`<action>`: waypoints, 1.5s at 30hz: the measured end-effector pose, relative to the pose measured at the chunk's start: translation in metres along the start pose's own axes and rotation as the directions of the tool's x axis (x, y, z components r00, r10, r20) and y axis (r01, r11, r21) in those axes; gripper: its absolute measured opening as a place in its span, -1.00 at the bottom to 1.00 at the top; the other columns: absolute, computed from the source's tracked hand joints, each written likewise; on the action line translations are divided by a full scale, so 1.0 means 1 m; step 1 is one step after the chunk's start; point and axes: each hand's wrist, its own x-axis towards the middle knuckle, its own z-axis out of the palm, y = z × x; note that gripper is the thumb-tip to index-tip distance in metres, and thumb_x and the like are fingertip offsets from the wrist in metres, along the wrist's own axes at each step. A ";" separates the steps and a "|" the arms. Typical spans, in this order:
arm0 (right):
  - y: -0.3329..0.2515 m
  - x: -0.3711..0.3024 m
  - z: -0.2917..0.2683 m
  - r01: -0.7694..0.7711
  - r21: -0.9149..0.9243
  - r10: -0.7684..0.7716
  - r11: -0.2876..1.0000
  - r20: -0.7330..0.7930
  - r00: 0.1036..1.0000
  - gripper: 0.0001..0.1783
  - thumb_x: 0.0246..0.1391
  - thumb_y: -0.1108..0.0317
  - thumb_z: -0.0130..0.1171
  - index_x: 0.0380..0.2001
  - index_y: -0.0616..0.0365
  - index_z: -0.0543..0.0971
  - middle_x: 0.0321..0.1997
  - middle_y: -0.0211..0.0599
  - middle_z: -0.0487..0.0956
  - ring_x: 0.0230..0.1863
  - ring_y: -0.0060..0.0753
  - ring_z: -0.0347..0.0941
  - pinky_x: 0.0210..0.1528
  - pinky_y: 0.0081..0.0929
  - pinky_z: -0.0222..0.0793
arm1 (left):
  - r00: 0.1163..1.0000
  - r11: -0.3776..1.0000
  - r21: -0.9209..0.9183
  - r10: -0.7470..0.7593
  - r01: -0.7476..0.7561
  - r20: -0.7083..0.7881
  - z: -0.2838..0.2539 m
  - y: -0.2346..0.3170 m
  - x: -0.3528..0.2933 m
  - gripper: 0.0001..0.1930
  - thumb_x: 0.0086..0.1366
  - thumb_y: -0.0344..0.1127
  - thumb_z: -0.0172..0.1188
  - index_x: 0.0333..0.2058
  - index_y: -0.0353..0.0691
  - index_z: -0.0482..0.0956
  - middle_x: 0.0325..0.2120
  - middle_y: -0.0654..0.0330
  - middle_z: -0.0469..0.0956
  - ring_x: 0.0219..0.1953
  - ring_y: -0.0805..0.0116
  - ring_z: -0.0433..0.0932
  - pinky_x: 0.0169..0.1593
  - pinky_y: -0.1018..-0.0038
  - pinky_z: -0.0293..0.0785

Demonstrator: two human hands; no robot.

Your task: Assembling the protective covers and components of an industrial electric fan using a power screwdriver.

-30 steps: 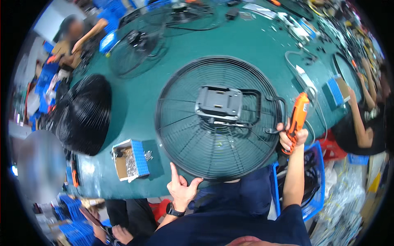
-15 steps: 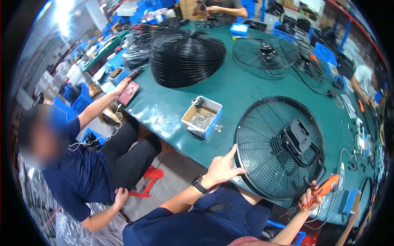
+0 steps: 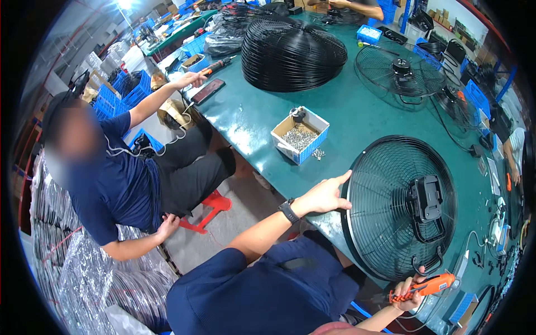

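Observation:
My left hand is open at the left rim of a black round fan guard, its index finger and thumb stretched out against the edge. A black motor mount with a bracket sits at the middle of the guard. My right hand grips an orange electric screwdriver just below the guard's near edge. The screwdriver lies nearly level, its bit end toward the left. Left of the guard stands an open box of small screws, with a few screws spilled beside it.
A stack of black fan guards stands far on the green table. More fan assemblies lie at the far right. On my left a seated person reaches toward a screwdriver by a phone. A red stool is under that person.
The view has turned, so most things sit farther right. My right hand's screwdriver has tipped from slanting upward to nearly level. My left hand stays at the guard's rim.

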 end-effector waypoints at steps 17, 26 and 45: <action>0.010 -0.006 0.034 -0.034 -0.219 0.018 0.975 -0.077 0.997 -0.48 -0.07 0.38 0.13 -0.01 0.29 0.29 0.24 0.11 0.23 -0.51 -0.43 0.35 -0.54 -0.52 0.41 | 0.996 0.993 -0.109 -0.045 0.036 -0.081 0.030 0.008 -0.047 -0.20 0.12 -0.35 0.26 0.25 -0.45 0.03 -0.67 0.22 0.41 -0.61 0.46 0.39 -0.46 0.52 0.36; 0.020 -0.013 0.042 0.002 -0.261 -0.039 0.965 -0.136 0.990 -0.50 -0.09 0.40 0.13 -0.04 0.27 0.28 0.24 0.16 0.21 -0.52 -0.43 0.36 -0.55 -0.52 0.40 | 0.987 0.630 -0.760 -0.120 0.160 0.109 0.027 -0.014 -0.075 -0.59 0.22 -0.62 -0.06 0.08 -0.50 0.31 -0.25 0.02 0.51 -0.38 0.40 0.51 -0.34 0.54 0.48; -0.013 -0.005 0.128 0.458 -0.419 -0.445 0.784 0.134 0.885 -0.57 -0.20 0.47 0.22 -0.22 0.24 0.29 -0.53 -0.12 0.50 -0.59 -0.32 0.42 -0.55 -0.39 0.48 | 0.900 0.326 -0.842 -0.079 0.429 0.428 0.078 0.004 -0.090 -0.79 0.31 -0.51 -0.03 -0.10 -0.45 0.41 -0.11 -0.15 0.51 -0.10 0.08 0.58 -0.05 0.38 0.55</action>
